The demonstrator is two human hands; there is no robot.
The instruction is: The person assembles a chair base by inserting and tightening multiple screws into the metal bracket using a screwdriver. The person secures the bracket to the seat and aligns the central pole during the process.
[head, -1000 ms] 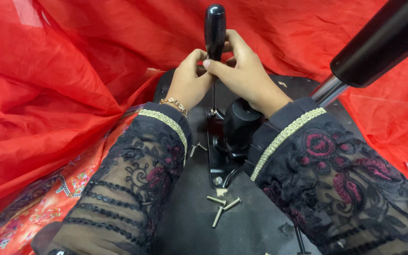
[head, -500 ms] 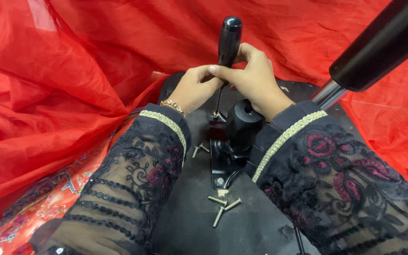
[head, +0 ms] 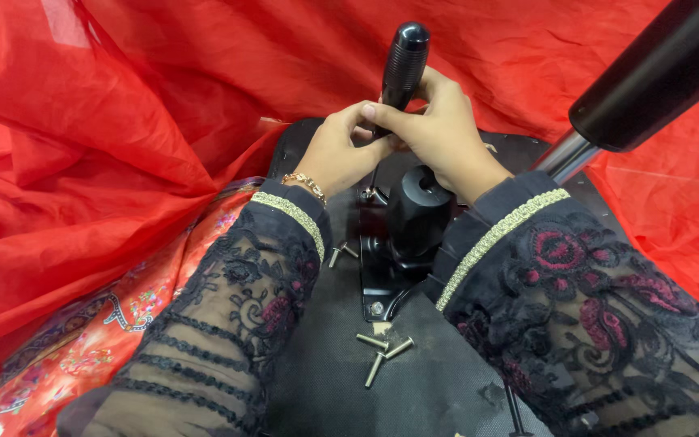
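A screwdriver with a ribbed black handle (head: 404, 61) stands nearly upright, its thin shaft reaching down to a black metal bracket (head: 378, 287) on a dark chair-seat underside (head: 325, 380). My left hand (head: 335, 155) pinches the base of the handle from the left, a gold bracelet on its wrist. My right hand (head: 446, 137) wraps the same spot from the right. A black cylindrical hub (head: 418, 212) sits on the bracket just below my right hand. Three loose bolts (head: 382, 352) lie on the seat below the bracket.
Two more bolts (head: 340, 255) lie beside my left sleeve. A thick black tube on a chrome rod (head: 649, 77) juts in at the top right. Red cloth (head: 107, 162) surrounds the seat, and a patterned red fabric (head: 115, 324) lies at the lower left.
The screwdriver and both hands have shifted a little to the right and down in view, and the handle now leans slightly right. Both hands keep their hold.
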